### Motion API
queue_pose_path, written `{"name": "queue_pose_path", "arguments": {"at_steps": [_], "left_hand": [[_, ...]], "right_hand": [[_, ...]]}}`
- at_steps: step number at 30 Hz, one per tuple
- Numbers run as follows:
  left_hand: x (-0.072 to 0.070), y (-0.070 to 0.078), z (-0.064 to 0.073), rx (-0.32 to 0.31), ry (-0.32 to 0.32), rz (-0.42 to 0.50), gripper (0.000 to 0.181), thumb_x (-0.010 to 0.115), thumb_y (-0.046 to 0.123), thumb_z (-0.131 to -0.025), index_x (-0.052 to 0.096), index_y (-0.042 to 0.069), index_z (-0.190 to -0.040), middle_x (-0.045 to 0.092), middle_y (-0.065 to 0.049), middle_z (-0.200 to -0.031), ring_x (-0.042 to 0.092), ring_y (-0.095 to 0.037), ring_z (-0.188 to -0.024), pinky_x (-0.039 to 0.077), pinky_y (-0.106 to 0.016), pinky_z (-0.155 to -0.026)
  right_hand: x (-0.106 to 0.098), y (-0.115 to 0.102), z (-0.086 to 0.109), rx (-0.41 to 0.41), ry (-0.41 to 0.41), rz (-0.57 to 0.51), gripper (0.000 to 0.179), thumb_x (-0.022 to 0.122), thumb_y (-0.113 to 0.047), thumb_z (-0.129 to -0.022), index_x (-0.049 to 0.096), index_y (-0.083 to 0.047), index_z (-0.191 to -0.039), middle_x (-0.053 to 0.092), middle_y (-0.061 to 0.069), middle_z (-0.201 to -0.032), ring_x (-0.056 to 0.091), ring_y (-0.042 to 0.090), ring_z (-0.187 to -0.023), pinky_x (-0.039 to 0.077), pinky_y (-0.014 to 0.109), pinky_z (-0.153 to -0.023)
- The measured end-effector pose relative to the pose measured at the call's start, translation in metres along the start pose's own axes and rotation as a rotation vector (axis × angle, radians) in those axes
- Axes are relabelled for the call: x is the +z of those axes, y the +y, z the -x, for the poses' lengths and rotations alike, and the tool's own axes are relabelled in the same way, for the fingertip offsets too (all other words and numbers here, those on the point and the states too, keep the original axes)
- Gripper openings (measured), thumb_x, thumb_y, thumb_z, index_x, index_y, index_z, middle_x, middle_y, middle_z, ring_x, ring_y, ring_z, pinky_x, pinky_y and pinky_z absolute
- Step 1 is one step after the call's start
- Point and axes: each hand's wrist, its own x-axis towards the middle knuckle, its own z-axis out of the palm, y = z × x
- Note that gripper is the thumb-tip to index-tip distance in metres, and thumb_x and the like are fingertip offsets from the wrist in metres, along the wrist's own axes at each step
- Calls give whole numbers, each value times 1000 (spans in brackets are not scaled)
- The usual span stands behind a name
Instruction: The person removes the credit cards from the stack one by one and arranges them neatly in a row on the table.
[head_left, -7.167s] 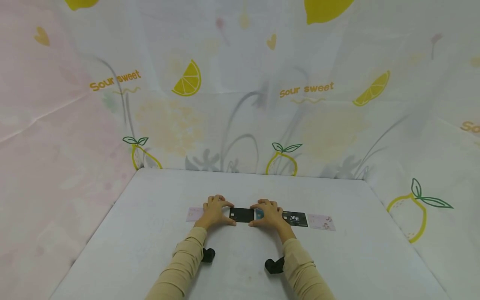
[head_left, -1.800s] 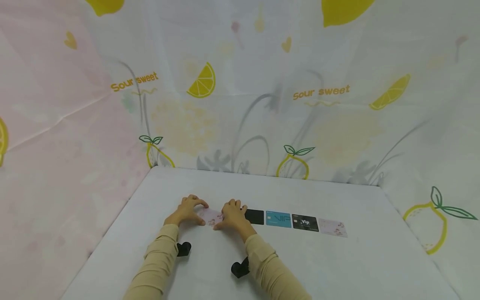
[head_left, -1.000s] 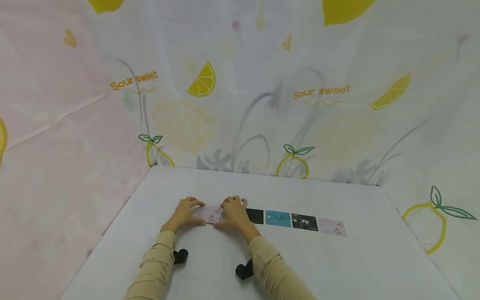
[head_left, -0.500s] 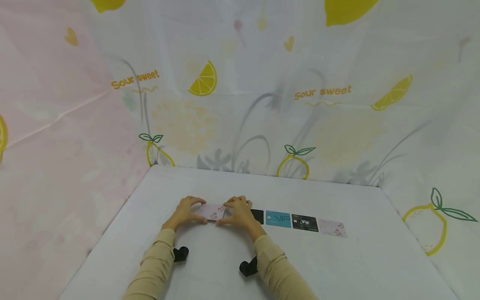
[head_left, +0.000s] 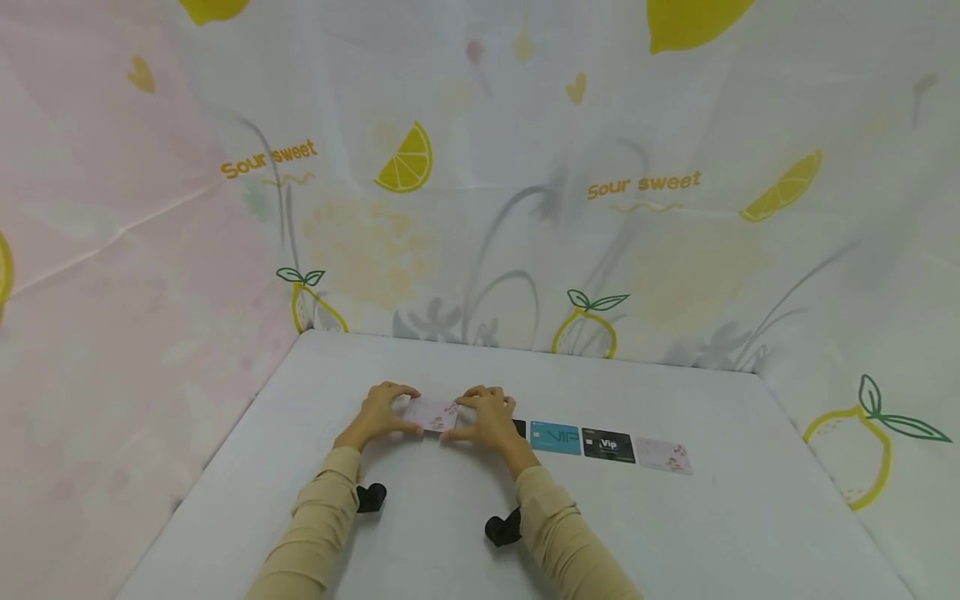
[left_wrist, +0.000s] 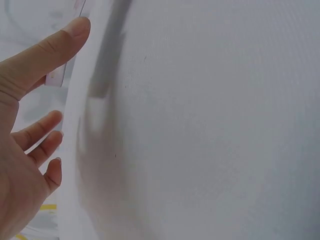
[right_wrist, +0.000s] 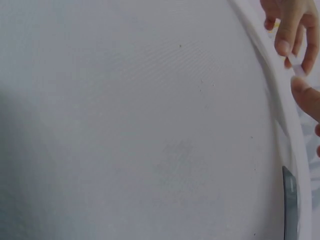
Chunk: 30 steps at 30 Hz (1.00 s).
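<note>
A pale pink card with a floral print (head_left: 432, 414) is raised off the white table, between my two hands. My left hand (head_left: 375, 414) pinches its left end, thumb on the near edge and index finger on the far edge. At the right end, my right hand (head_left: 489, 421) holds it the same way, by the corners. In the left wrist view, the card's end (left_wrist: 55, 77) shows behind the left thumb, and a shadow lies on the table. A black card (head_left: 520, 427) lies partly hidden behind my right hand.
Right of the black card, a row on the table (head_left: 420, 533) continues with a blue VIP card (head_left: 555, 438), a black Vip card (head_left: 608, 445) and another pink card (head_left: 663, 455). Lemon-printed cloth (head_left: 480, 208) hangs behind and beside the table.
Earlier both hands were at the black card, then moved left to the pink card. Since then they have lifted the pink card and shifted it slightly right and away.
</note>
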Motion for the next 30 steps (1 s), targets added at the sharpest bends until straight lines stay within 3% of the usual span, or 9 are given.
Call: {"name": "queue_pose_path", "arguments": {"at_steps": [10, 30], "left_hand": [[8, 10, -10, -6, 2, 1, 58, 88, 26, -60, 66, 7, -110, 52, -26, -118, 42, -48, -113, 33, -67, -89], [17, 19, -10, -26, -29, -10, 57, 88, 26, -60, 67, 6, -109, 53, -25, -117, 43, -47, -113, 33, -66, -90]], "right_hand": [[-7, 12, 2, 21, 18, 26, 70, 77, -57, -67, 64, -17, -123, 54, 9, -126, 41, 38, -116, 29, 62, -90], [-6, 22, 9, 54, -28, 7, 69, 76, -57, -69, 63, -18, -124, 54, 8, -127, 42, 37, -115, 30, 59, -89]]}}
